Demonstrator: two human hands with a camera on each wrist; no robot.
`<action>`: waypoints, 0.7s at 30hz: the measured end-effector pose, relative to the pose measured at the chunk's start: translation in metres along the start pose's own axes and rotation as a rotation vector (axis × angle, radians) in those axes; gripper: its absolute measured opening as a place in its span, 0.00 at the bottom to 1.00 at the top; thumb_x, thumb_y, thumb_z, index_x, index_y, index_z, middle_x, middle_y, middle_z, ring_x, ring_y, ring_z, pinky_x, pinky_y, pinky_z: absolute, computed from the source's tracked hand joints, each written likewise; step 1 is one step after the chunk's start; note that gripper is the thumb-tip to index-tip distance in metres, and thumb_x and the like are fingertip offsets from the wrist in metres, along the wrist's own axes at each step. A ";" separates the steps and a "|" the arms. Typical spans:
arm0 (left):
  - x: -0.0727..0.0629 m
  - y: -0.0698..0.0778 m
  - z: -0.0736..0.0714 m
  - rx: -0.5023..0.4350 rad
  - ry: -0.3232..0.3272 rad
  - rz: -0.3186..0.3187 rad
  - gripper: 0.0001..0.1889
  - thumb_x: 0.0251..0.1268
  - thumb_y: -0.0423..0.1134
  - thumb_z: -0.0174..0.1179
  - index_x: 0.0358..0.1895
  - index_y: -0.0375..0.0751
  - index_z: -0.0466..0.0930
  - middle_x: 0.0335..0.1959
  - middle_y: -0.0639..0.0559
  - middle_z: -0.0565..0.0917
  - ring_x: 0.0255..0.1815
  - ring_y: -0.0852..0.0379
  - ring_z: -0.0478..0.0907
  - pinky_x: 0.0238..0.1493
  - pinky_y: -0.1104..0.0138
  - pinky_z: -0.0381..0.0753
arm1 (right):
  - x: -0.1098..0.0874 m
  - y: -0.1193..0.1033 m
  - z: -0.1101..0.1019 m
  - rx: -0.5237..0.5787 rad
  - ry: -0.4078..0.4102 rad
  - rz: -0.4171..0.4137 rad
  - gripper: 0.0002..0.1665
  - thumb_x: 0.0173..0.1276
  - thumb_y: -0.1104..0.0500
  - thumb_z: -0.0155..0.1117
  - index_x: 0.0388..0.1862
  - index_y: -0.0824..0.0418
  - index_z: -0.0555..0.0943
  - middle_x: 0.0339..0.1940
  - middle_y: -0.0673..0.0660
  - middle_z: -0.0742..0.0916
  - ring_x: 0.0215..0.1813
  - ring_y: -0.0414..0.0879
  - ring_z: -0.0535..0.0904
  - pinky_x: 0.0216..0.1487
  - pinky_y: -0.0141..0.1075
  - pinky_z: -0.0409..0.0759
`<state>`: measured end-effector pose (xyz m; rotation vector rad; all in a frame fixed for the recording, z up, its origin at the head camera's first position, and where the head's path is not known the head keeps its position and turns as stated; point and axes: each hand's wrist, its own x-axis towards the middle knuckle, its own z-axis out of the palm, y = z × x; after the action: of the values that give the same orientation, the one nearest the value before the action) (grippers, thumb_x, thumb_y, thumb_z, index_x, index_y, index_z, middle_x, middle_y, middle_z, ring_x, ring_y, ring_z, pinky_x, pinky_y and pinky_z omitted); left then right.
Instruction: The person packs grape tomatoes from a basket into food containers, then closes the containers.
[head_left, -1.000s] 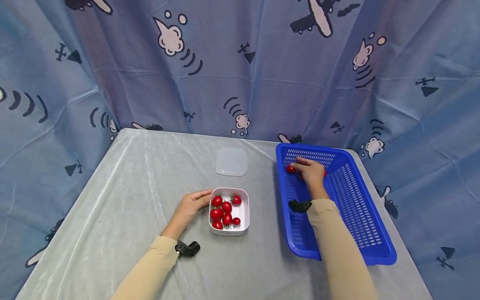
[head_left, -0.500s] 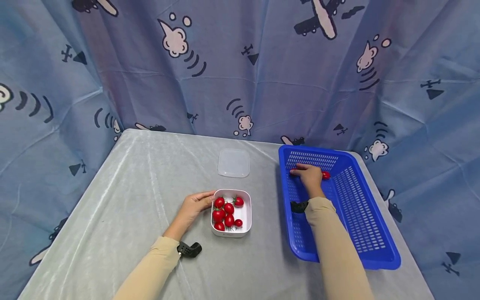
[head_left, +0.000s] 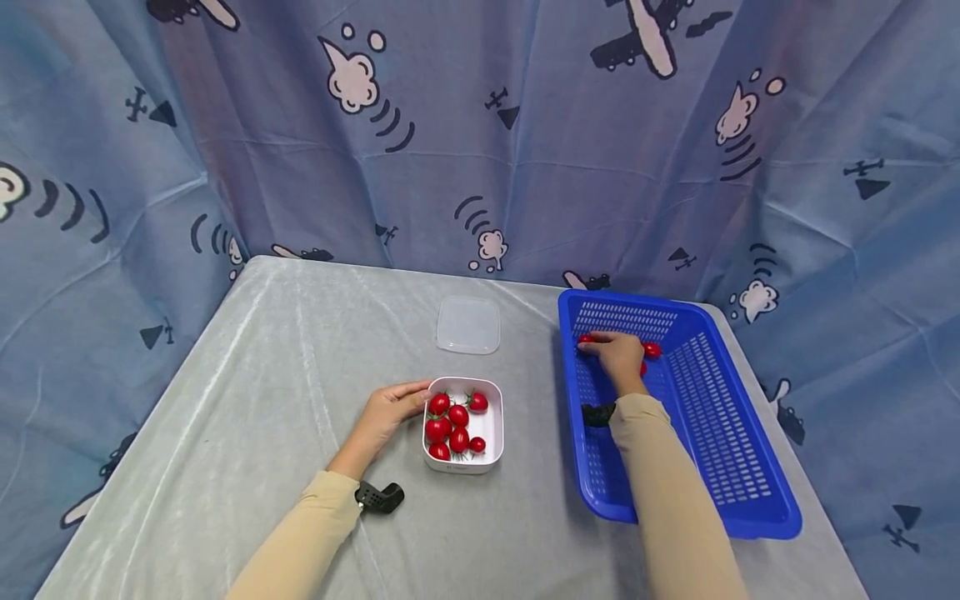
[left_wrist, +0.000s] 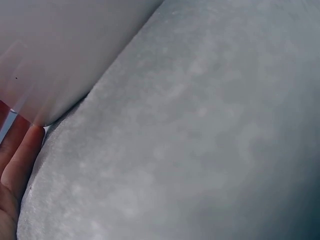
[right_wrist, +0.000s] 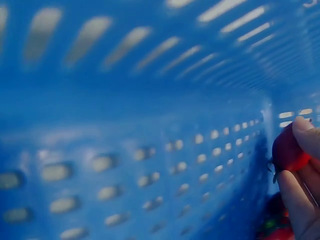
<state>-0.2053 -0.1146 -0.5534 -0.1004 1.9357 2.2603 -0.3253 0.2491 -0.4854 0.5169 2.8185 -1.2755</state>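
Note:
My left hand (head_left: 386, 414) rests straight fingers on the side of a small white square box (head_left: 491, 423), near its far left corner. In the left wrist view, the fingers (left_wrist: 22, 160) lie along the outer wall of the box. Several red cherry tomatoes (head_left: 458, 415) with green stems sit inside it, mostly on the left half. Reaching into the blue basket (head_left: 708, 408), my right hand (head_left: 621, 360) pinches a cherry tomato (right_wrist: 289, 150) between thumb and fingers, close to the basket's left wall. Other tomatoes (head_left: 652, 351) lie beside and under that hand.
A translucent square lid (head_left: 468, 325) lies flat on the grey cloth-covered table (head_left: 352, 333), beyond the box. The basket has high slotted walls and stands at the table's right side. A blue patterned curtain (head_left: 420, 183) hangs behind the table.
Within the basket, my right hand has shifted slightly down and left, and its fingers now hold a tomato at the left wall. The left hand stays at the box.

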 end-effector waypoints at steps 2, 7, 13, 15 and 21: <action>0.000 0.000 0.000 0.002 0.000 0.002 0.21 0.67 0.36 0.64 0.60 0.26 0.78 0.47 0.55 0.89 0.42 0.69 0.84 0.50 0.73 0.84 | -0.001 -0.004 -0.003 0.036 0.004 -0.005 0.27 0.64 0.57 0.73 0.59 0.68 0.81 0.62 0.68 0.82 0.62 0.59 0.77 0.67 0.48 0.74; 0.000 0.001 0.000 0.010 -0.005 -0.008 0.21 0.68 0.36 0.64 0.60 0.26 0.78 0.51 0.49 0.88 0.43 0.70 0.84 0.51 0.74 0.84 | -0.011 -0.026 -0.014 0.175 0.010 -0.010 0.28 0.64 0.54 0.73 0.61 0.66 0.81 0.62 0.66 0.83 0.60 0.59 0.82 0.66 0.46 0.79; 0.000 0.001 0.000 0.030 -0.013 -0.017 0.21 0.68 0.36 0.63 0.60 0.28 0.78 0.56 0.41 0.85 0.44 0.71 0.83 0.51 0.75 0.83 | -0.042 -0.052 -0.033 0.239 -0.017 0.019 0.31 0.65 0.47 0.71 0.65 0.57 0.79 0.68 0.61 0.80 0.66 0.56 0.77 0.70 0.48 0.76; 0.000 0.001 0.000 0.027 -0.012 -0.021 0.21 0.68 0.36 0.63 0.60 0.28 0.78 0.55 0.43 0.86 0.44 0.70 0.83 0.51 0.74 0.83 | -0.052 -0.058 -0.038 0.253 -0.029 0.026 0.32 0.64 0.45 0.71 0.65 0.55 0.79 0.68 0.60 0.80 0.66 0.55 0.76 0.70 0.49 0.76; 0.000 0.003 0.002 0.013 -0.004 -0.010 0.22 0.68 0.36 0.63 0.60 0.27 0.78 0.54 0.44 0.86 0.42 0.70 0.84 0.51 0.74 0.83 | -0.084 -0.077 -0.047 0.325 -0.087 -0.022 0.31 0.64 0.47 0.72 0.64 0.54 0.80 0.65 0.59 0.82 0.60 0.48 0.80 0.69 0.43 0.76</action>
<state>-0.2053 -0.1134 -0.5503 -0.1035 1.9435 2.2391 -0.2624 0.2115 -0.3864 0.4221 2.5656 -1.7268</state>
